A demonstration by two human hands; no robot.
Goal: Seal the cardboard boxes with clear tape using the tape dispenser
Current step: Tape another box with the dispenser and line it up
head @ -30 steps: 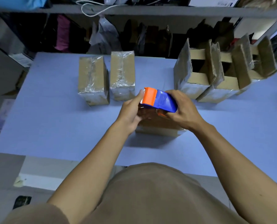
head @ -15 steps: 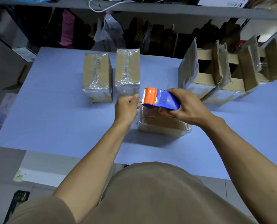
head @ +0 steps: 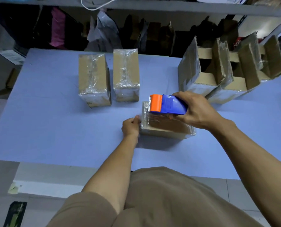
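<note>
The right hand (head: 200, 110) grips the blue and orange dispenser (head: 166, 104), fingers curled round its body, and holds it over the top of the box (head: 166, 128) with the orange end at the box's left edge. The left hand (head: 130, 127) sits against the box's left side, fingers curled; it seems to press the tape end down there, though whether it pinches anything cannot be told. The box lies near the front middle of the worktop (head: 54, 128), its top already glossy with clear tape.

To do this step well, I judge the left hand should hold the tape flat on the side face while the dispenser runs straight along the seam, kept low so the film lies without wrinkles, then tips to cut on the teeth at the far edge. The box is light and may slide, so the bracing hand matters.

Behind and to the left stand two sealed boxes (head: 94, 79), side by side and well apart from the one in hand. To the right rear, open boxes (head: 218, 76) stand with flaps upright, just beyond the right hand; a wide swing of the dispenser could knock the nearest flap. A shelf (head: 152, 7) with bags hangs behind the worktop.
</note>
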